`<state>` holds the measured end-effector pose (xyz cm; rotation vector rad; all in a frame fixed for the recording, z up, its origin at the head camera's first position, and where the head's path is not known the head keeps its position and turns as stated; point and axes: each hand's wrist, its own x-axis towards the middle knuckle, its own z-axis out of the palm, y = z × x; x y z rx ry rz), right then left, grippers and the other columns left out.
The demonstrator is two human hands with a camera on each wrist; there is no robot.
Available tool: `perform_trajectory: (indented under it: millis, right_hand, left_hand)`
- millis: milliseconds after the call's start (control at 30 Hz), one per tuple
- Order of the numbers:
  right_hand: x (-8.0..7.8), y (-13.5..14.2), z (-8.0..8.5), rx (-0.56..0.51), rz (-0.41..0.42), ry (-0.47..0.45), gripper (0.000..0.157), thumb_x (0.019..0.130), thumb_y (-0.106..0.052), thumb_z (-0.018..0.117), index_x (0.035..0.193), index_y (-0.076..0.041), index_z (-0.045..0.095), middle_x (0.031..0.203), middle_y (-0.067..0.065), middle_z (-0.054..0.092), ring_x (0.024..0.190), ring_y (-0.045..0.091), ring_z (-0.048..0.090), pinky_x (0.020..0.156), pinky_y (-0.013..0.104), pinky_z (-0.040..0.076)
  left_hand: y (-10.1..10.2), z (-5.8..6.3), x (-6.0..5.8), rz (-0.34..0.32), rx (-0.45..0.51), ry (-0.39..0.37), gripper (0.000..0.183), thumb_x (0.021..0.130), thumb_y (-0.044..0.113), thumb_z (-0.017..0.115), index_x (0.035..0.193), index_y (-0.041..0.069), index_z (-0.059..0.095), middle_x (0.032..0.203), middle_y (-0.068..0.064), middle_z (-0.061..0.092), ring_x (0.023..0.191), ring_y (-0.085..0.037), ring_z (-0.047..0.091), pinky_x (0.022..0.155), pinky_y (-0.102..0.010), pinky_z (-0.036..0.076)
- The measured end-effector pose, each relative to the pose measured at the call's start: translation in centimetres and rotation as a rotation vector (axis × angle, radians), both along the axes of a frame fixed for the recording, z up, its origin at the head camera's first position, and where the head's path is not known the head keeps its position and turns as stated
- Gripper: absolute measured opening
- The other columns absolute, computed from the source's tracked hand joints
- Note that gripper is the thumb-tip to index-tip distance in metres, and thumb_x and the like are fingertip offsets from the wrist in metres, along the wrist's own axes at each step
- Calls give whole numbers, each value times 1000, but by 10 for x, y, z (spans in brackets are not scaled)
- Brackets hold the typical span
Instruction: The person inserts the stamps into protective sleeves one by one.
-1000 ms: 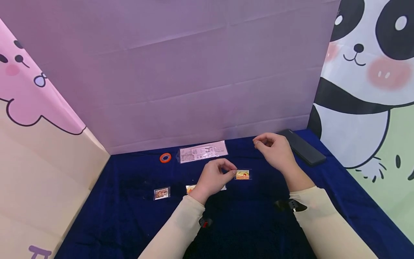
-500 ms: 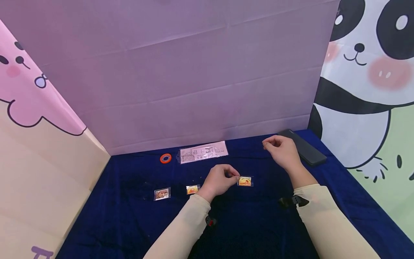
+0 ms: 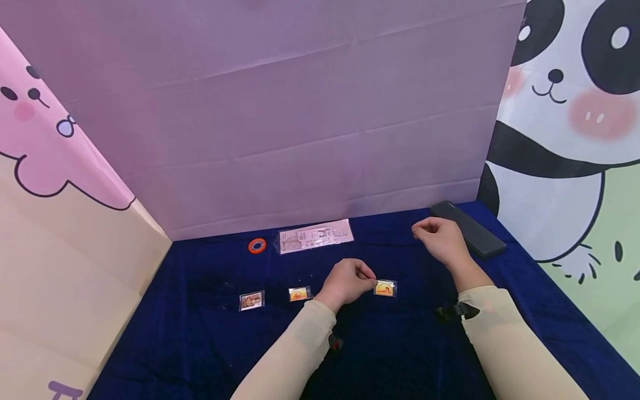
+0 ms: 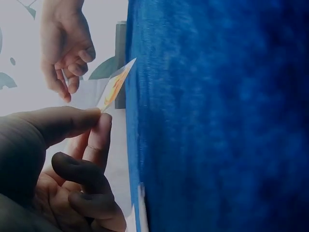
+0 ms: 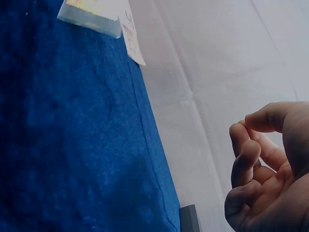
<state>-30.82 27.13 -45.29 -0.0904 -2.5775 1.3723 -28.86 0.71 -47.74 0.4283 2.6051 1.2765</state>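
Note:
My left hand [image 3: 348, 284] pinches a yellow-orange postage stamp in a clear sleeve [image 3: 385, 288] between thumb and index finger. In the left wrist view the sleeved stamp [image 4: 115, 91] is tilted, seen nearly edge-on, above the blue cloth. Its serrated edge shows at the top of the right wrist view. My right hand [image 3: 442, 241] hovers to the right, near a dark grey flat case, with loosely curled fingers. The right wrist view shows that hand [image 5: 265, 166] with thumb and index tips close together and nothing visible between them.
Two other sleeved stamps, one yellow [image 3: 299, 294] and one reddish-brown [image 3: 251, 300], lie left on the blue cloth [image 3: 200, 344]. Behind them are an orange tape roll [image 3: 257, 245] and a pink printed slip in clear plastic [image 3: 316, 236]. The dark grey case [image 3: 468, 229] lies back right.
My left hand has moved right and towards me with the pinched stamp, uncovering the yellow stamp on the cloth. My right hand has drawn back to the right.

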Motion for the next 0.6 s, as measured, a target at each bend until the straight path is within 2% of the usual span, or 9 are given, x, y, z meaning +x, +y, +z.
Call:
perform_trajectory:
  millis: [167,367,600]
  right_hand:
    - [-4,1,-4,21,25,-6,29,108,-27,60,119,-4,73,115,18,72,108,36,63,99,60,49]
    - [-6,1,-8,41,59,9,26,107,-27,62,118,-6,74,110,16,73,102,34,65,91,52,52]
    - [-8,-1,-10,48,77,2,27,107,-29,63,117,-7,75,107,13,74,102,32,65,89,50,51]
  left_hand:
    - [3,-1,-1,26,-77,10,14,90,25,85,81,25,74,80,9,66,73,-13,61,70,-33,51]
    - [5,0,-3,23,-185,12,19,87,29,88,80,25,71,82,9,64,73,-15,60,72,-35,50]
    - [5,0,-5,20,-216,23,21,88,33,87,83,25,69,82,8,63,73,-14,59,71,-35,50]
